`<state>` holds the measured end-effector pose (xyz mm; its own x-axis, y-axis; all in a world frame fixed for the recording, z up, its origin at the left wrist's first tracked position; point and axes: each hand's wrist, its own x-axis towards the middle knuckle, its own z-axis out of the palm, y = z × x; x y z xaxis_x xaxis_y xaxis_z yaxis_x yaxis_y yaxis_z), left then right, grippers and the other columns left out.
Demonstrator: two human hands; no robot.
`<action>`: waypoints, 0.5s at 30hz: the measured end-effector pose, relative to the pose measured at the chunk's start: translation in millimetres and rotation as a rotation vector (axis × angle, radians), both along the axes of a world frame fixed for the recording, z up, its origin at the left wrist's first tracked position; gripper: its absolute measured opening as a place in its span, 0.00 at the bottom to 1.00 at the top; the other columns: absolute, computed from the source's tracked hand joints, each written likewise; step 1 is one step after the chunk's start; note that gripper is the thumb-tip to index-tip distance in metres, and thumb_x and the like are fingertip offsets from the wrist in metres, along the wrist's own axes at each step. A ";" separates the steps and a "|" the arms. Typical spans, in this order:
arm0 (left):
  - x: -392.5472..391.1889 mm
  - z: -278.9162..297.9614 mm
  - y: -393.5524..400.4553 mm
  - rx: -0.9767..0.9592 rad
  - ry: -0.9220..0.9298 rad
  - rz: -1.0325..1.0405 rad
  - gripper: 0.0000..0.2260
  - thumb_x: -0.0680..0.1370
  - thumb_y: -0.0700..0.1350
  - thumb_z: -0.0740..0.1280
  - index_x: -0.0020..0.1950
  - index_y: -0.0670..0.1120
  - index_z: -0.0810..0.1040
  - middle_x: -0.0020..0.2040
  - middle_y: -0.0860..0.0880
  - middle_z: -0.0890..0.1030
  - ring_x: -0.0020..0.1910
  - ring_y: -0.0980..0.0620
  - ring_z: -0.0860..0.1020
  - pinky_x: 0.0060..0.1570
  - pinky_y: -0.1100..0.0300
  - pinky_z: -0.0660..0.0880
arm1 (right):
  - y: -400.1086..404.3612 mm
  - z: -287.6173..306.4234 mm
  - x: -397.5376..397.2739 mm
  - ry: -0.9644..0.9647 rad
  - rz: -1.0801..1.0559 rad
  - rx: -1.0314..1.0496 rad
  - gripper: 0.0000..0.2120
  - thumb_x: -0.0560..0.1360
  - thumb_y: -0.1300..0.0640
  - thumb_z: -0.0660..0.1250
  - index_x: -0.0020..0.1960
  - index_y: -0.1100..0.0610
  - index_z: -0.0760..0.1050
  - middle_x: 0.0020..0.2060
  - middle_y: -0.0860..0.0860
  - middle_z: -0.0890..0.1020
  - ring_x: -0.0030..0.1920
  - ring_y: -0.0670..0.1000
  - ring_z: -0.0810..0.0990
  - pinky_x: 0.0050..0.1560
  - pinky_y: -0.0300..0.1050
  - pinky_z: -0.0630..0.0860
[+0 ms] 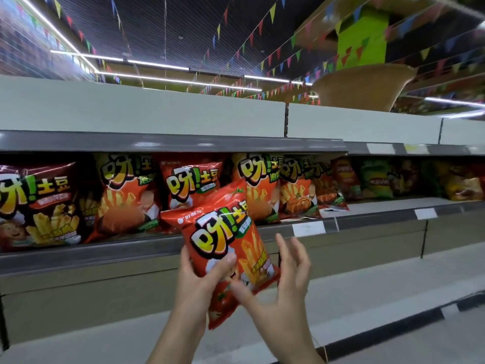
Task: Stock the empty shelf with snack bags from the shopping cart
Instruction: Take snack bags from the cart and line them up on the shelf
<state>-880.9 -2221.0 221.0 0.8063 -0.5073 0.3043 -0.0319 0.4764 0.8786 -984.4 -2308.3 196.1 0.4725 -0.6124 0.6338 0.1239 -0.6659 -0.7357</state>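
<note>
I hold a red snack bag [225,240] with yellow lettering upright in front of the middle shelf [157,248]. My left hand [202,279] grips its lower left side, thumb across the front. My right hand [286,282] is beside the bag's lower right edge, fingers spread and straight, thumb touching the bag's bottom. Similar bags stand in a row on the middle shelf behind: a dark red one [39,203] at the left and orange-red ones [126,193] beside it. The shopping cart is out of view.
Farther right on the same shelf stand other chip bags in red, green [375,177] and yellow [462,182]. The lower shelf [367,290] below my hands is bare. A top shelf board [157,111] runs above, with a woven basket [362,85] on it.
</note>
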 end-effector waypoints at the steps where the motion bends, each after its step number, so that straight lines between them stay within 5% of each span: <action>1: -3.3 -2.1 0.1 0.001 0.010 -0.028 0.40 0.54 0.51 0.82 0.66 0.53 0.74 0.55 0.48 0.85 0.53 0.45 0.84 0.54 0.43 0.80 | 2.3 -1.9 -3.9 0.037 0.005 -0.052 0.49 0.55 0.22 0.69 0.67 0.19 0.43 0.72 0.30 0.42 0.75 0.43 0.51 0.71 0.46 0.62; 6: -17.2 -10.1 0.5 0.043 0.055 -0.169 0.29 0.64 0.45 0.82 0.63 0.52 0.77 0.53 0.45 0.86 0.51 0.42 0.85 0.55 0.43 0.79 | 6.5 -10.9 -16.1 0.216 -0.023 -0.193 0.57 0.57 0.27 0.70 0.71 0.25 0.32 0.71 0.28 0.36 0.75 0.44 0.53 0.74 0.51 0.63; 10: -21.6 -20.8 1.0 0.091 0.058 -0.179 0.32 0.61 0.60 0.81 0.62 0.51 0.78 0.52 0.46 0.86 0.51 0.43 0.85 0.58 0.42 0.77 | 6.7 -17.3 -30.3 0.251 -0.036 -0.140 0.57 0.55 0.27 0.69 0.67 0.23 0.29 0.68 0.25 0.39 0.72 0.39 0.57 0.71 0.42 0.67; 15: -31.0 -34.2 -1.5 0.148 0.104 -0.204 0.24 0.72 0.60 0.69 0.64 0.52 0.76 0.53 0.48 0.86 0.52 0.45 0.84 0.58 0.44 0.78 | 0.1 -28.1 -45.2 0.199 0.020 -0.066 0.54 0.55 0.28 0.70 0.66 0.20 0.35 0.66 0.23 0.48 0.68 0.28 0.58 0.56 0.25 0.67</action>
